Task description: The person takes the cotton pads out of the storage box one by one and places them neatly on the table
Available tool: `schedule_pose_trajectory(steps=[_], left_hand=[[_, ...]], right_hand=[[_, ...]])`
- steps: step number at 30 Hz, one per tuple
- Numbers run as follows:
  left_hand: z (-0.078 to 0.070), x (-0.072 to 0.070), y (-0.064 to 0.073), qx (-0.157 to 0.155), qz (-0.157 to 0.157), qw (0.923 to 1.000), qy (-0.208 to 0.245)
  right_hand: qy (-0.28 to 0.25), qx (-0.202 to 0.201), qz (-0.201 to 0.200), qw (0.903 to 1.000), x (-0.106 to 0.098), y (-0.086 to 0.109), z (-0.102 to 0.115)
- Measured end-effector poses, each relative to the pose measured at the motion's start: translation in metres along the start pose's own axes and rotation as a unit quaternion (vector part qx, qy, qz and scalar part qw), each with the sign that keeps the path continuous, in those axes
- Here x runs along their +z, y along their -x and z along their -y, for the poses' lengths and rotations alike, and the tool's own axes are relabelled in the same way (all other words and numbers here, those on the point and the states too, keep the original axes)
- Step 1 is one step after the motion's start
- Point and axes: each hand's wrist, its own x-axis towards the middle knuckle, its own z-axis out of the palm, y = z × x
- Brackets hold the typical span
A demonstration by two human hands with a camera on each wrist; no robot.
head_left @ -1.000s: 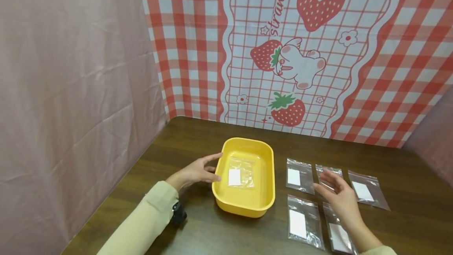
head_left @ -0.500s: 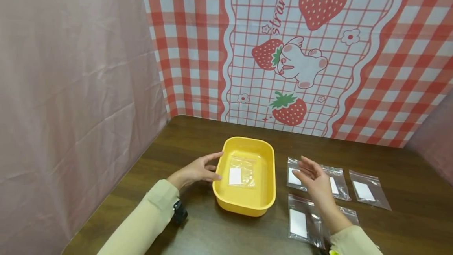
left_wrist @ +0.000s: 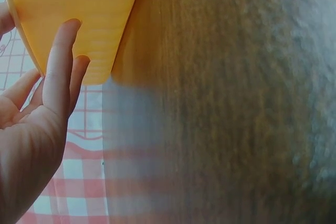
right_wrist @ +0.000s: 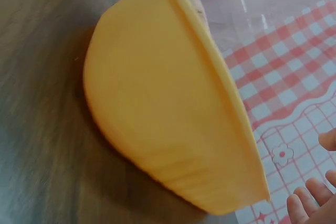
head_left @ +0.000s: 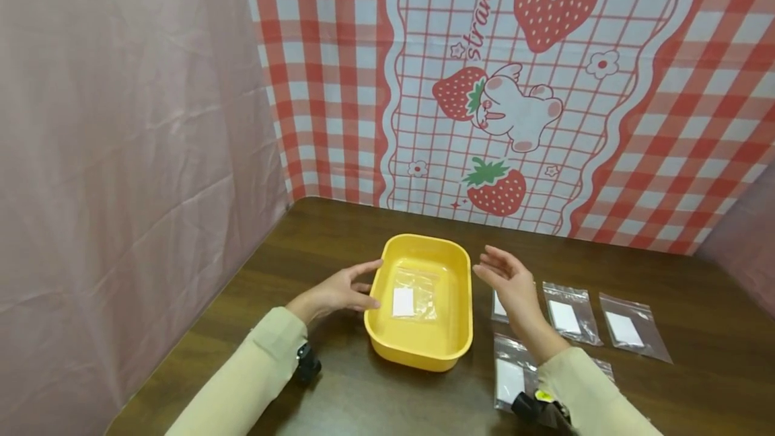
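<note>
A yellow plastic basin [head_left: 418,340] stands on the table, with a clear zip bag [head_left: 403,302] holding a white card on its floor. My left hand [head_left: 329,295] rests against the basin's left side; its thumb and index finger reach the rim. In the left wrist view, other loosely extended fingers [left_wrist: 62,59] lie along the outer wall. Beside the right rim, my right hand [head_left: 511,288] hovers with relaxed fingers and holds nothing. The right wrist view shows its fingers [right_wrist: 318,190] apart from the basin [right_wrist: 157,87].
Right of the basin, several zip bags with white cards lie in two rows, among them a middle bag [head_left: 566,315], a far-right bag [head_left: 630,328] and a near bag [head_left: 510,375]. My right arm partly covers some. A strawberry-print cloth [head_left: 496,120] hangs behind the table.
My right hand has moved left and away from me, from above the bags to beside the basin's right rim. The left hand and the basin stay in place.
</note>
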Motion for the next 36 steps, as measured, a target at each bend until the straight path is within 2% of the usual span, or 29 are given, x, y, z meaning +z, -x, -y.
schedule_pose_trajectory(steps=[3, 11, 17, 23, 28, 32, 36], left_hand=[[0.0, 0.0, 0.0, 0.003, 0.002, 1.0, -0.001], [-0.001, 0.0, -0.002, 0.006, 0.007, 1.0, 0.001], [-0.001, -0.003, -0.002, 0.006, 0.009, 0.9999, 0.004], [-0.001, -0.004, -0.001, 0.008, 0.009, 0.9999, 0.001], [-0.001, -0.004, -0.001, 0.002, 0.004, 1.0, 0.001], [-0.001, -0.003, -0.001, -0.001, 0.003, 1.0, 0.006], [-0.001, -0.003, -0.002, -0.004, 0.005, 0.9999, 0.01]], right_hand=[[-0.017, 0.01, 0.003, 0.9998, 0.007, -0.006, 0.003], [0.008, 0.037, 0.018, 0.9991, 0.022, -0.025, 0.012], [-0.013, 0.068, 0.032, 0.9971, 0.038, -0.039, 0.017], [-0.016, 0.073, 0.026, 0.9969, 0.055, -0.052, 0.02], [-0.011, 0.082, 0.044, 0.9956, 0.068, -0.059, 0.017], [0.017, 0.082, 0.074, 0.9937, 0.077, -0.063, 0.011], [0.086, 0.082, 0.124, 0.9852, 0.084, -0.065, 0.003]])
